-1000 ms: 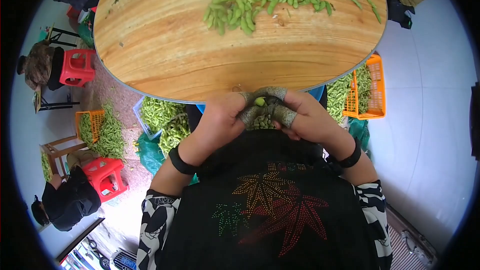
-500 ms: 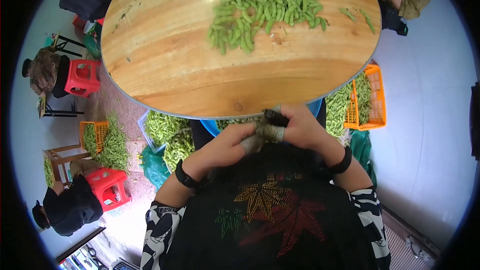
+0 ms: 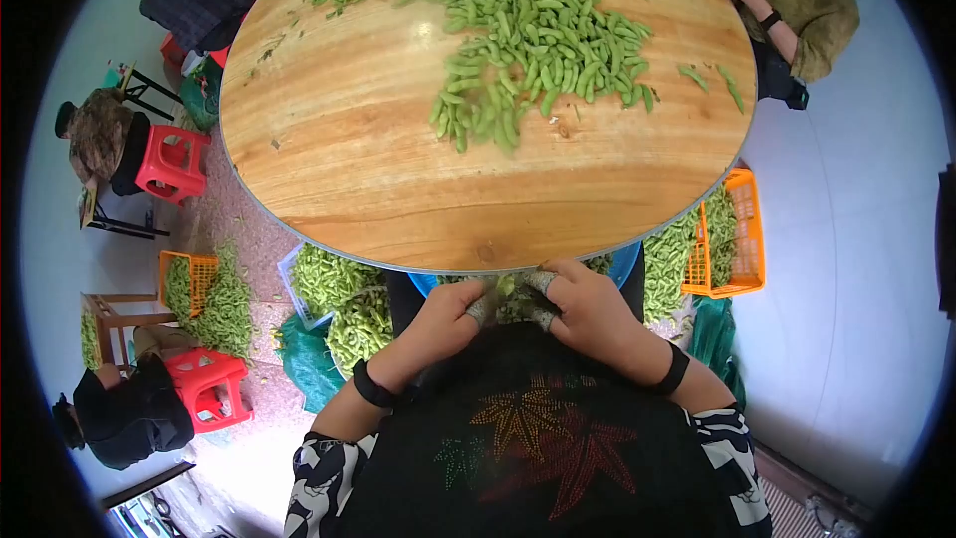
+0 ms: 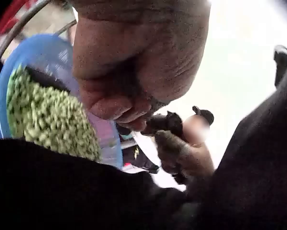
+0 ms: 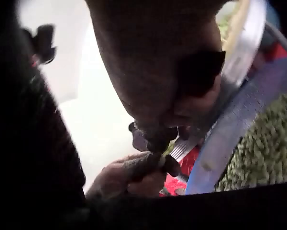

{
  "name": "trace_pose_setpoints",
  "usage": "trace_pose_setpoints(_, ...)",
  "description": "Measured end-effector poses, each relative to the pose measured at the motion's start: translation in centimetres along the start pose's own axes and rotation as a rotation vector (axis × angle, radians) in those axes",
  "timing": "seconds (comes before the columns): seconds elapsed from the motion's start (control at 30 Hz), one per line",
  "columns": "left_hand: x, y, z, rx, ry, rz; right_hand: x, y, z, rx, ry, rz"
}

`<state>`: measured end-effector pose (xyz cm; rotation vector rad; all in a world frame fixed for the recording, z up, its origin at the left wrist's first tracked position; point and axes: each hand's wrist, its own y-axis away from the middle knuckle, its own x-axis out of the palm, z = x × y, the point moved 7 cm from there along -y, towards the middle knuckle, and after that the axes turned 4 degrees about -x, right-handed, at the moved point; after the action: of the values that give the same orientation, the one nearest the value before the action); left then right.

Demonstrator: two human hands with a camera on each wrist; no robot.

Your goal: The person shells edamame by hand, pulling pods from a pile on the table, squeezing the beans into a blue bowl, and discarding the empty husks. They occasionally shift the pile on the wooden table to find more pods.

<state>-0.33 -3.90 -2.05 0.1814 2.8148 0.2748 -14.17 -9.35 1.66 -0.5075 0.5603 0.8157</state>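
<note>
My left hand [image 3: 443,319] and right hand [image 3: 590,311] face each other below the table's near edge, with wraps around their fingertips. A small, blurred green pod [image 3: 506,286] is between them. In the right wrist view the pod [image 5: 169,149] lies between the left hand's [image 5: 129,177] thumb and finger, its upper end against the right hand's [image 5: 167,81] curled, dark-wrapped fingers. Green beans [image 4: 57,120] fill much of a blue basin [image 4: 43,48] under the hands. The left wrist view shows the left hand [image 4: 138,62] with fingers curled.
Green pods [image 3: 558,40] are heaped on the round wooden table [image 3: 398,209]. Orange crates [image 3: 749,239] and a green bag [image 3: 311,364] stand on the floor beside more pods. Red stools [image 3: 207,389] and several seated people are around.
The hands, close together half a second ago, are a little apart, the left one moved left. The head view has shifted, so more of the table shows.
</note>
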Motion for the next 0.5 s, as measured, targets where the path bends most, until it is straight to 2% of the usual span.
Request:
trace_pose_setpoints(0.03,0.0,0.0,-0.2,0.003,0.002,-0.002,-0.4,0.0,0.4,-0.013,-0.001,-0.092)
trace_pose_setpoints(0.1,1.2,0.2,0.5,-0.329,0.495,0.197,-0.1,-0.8,-0.7,0.049,-0.059,-0.053)
trace_pose_setpoints(0.13,0.8,0.0,-0.1,-0.322,0.496,0.195,0.2,-1.1,-1.4,0.110,-0.121,-0.020)
trace_pose_setpoints(0.2,1.0,0.0,-0.7,-0.429,0.908,0.282,-0.2,-1.5,-1.0,0.093,-0.142,-0.045)
trace_pose_setpoints(0.23,1.0,-0.1,-0.4,-0.425,0.909,0.283,-0.4,-1.5,-0.9,0.086,-0.171,-0.072)
trace_pose_setpoints(0.3,0.7,-0.5,0.8,-0.355,0.418,0.214,0.2,-1.4,-0.8,0.091,-0.059,-0.011)
trace_pose_setpoints(0.33,1.0,-0.6,1.2,-0.353,0.423,0.214,0.7,-1.4,-0.8,0.095,0.049,0.050)
trace_pose_setpoints(0.4,0.5,-1.2,0.1,-0.107,0.122,0.113,0.3,-1.6,-0.3,0.086,0.027,0.006)
trace_pose_setpoints(0.43,0.4,-1.2,-0.2,-0.108,0.128,0.113,0.0,-1.7,0.0,0.078,0.002,-0.042)
trace_pose_setpoints(0.5,0.6,-1.0,-0.1,-0.263,0.388,0.162,0.2,-1.6,-0.4,0.086,0.010,-0.039)
